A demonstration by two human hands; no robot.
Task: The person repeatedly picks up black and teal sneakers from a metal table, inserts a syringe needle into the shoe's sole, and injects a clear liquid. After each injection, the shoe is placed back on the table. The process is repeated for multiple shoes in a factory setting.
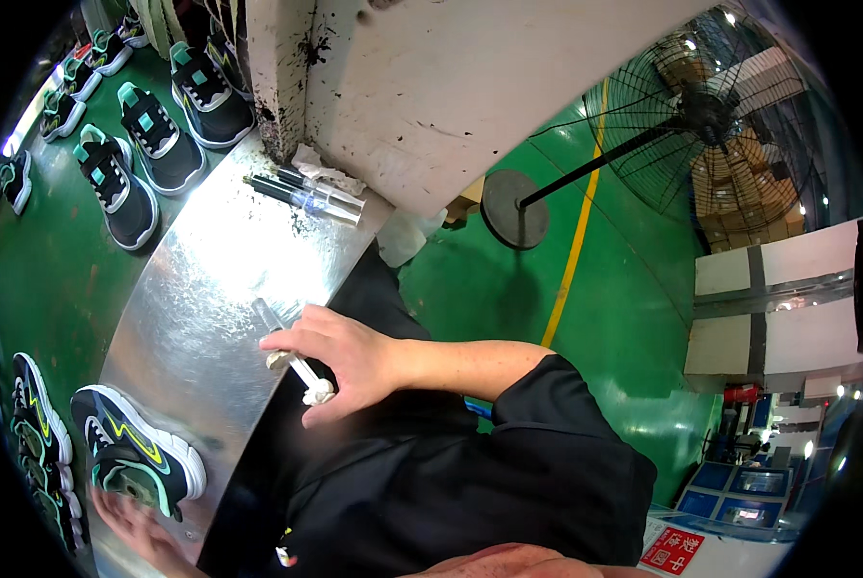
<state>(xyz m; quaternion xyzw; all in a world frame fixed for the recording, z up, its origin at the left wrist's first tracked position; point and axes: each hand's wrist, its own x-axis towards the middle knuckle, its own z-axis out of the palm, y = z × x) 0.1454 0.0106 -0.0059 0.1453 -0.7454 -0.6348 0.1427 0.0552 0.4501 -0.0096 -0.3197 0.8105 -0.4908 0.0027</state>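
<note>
A dark grey sneaker (pixel 131 431) with yellow stripes, mint lining and a white sole is tilted at the near left of the metal table. My left hand (pixel 135 532), slightly blurred, has its fingers at the sneaker's collar and seems to grip it. Above the table's edge, in front of my dark shirt, my right hand (pixel 340 361) is closed on a slim white stick-like tool (pixel 303 370). The tool has a clear end and a white wad at the other end; its exact kind is not plain. A small beige piece shows by the fingertips.
Several pens (pixel 301 195) and crumpled tissue (pixel 327 170) lie by a scuffed white post (pixel 282 72) on the metal table (pixel 196 279). More sneakers (pixel 118 188) stand on the green surface at left. Right of me are a floor fan (pixel 706 116) and white boxes (pixel 788 299).
</note>
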